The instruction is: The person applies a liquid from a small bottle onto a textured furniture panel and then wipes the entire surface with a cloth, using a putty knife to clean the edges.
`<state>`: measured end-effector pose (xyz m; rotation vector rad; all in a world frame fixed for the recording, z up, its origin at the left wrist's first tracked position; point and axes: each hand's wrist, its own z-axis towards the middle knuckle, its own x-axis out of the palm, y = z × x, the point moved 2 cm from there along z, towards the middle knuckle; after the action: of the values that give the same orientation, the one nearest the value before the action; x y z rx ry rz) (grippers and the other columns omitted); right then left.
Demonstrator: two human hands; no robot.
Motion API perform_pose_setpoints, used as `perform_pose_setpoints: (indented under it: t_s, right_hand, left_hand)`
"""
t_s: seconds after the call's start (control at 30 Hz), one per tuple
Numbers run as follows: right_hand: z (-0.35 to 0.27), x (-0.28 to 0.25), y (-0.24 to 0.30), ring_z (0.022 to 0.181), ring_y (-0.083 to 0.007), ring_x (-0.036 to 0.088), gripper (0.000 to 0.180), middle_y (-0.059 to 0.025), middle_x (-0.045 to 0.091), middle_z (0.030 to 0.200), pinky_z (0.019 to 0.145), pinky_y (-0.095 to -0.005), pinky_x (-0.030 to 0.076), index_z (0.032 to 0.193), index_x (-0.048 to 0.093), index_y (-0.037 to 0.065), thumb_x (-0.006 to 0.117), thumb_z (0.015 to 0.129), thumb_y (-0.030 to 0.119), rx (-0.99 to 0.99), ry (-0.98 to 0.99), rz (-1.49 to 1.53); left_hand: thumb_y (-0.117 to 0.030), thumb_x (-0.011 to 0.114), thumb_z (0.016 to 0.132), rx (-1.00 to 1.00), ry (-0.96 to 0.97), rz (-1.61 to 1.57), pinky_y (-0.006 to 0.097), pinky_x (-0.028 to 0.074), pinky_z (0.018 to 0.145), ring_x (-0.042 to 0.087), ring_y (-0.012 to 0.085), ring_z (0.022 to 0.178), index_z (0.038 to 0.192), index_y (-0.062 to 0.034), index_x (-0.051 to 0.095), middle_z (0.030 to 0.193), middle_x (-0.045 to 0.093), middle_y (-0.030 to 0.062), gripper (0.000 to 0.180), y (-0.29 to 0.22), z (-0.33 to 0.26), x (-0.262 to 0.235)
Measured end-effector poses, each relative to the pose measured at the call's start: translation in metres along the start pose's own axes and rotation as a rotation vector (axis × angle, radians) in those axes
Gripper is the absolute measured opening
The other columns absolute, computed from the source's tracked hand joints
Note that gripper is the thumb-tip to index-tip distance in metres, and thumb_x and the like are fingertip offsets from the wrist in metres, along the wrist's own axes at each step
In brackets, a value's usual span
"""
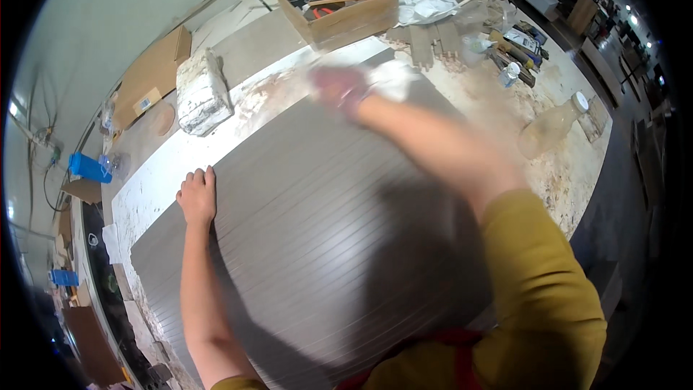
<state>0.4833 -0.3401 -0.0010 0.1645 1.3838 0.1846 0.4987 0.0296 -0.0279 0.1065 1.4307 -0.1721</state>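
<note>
A large grey panel (303, 195) with fine parallel lines lies in front of me on a white, stained worktable. My left hand (196, 196) is bare and rests at the panel's far left edge, its fingers bent over that edge. At the far corner of the panel is my right hand (339, 90), in a pinkish-purple glove and smeared by motion. A blurred white cloth (393, 79) trails beside the glove, seemingly gripped in it; the fingers themselves do not show clearly.
Beyond the panel stands a cardboard box (354, 27) of odds and ends, with a thin strip across it. A white-wrapped block (203, 94) lies at the far left. Hand tools (516, 54), a small bottle (510, 74) and a large clear bottle (552, 126) are on the right.
</note>
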Motion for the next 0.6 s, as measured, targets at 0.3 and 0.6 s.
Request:
perform_pose_setpoints:
  t_s: [0.3,0.6]
  right_hand:
    - [-0.023,-0.057,-0.138,0.091,-0.0283,0.067,0.027,-0.0169,0.067,0.097,0.080,-0.0388,0.052,0.099,0.066,0.007,0.059,0.080,0.024,0.264,-0.152,-0.132]
    - [-0.068,-0.049,-0.055,0.100,-0.0330,0.060,0.028,-0.0154,0.063,0.106,0.084,-0.0378,0.048,0.103,0.060,0.008,0.053,0.087,0.031,0.025,0.163,-0.093]
  left_hand:
    - [-0.041,0.039,0.096,0.003,0.016,0.000,0.049,0.036,0.091,0.055,0.0313,0.097,0.097,-0.0079,0.059,0.097,0.057,0.0124,0.039,-0.003,-0.002,-0.005]
    - [-0.041,0.039,0.096,-0.010,0.000,0.013,0.047,0.037,0.091,0.055,0.0301,0.097,0.100,-0.0079,0.060,0.097,0.058,0.0123,0.040,0.008,-0.005,0.000]
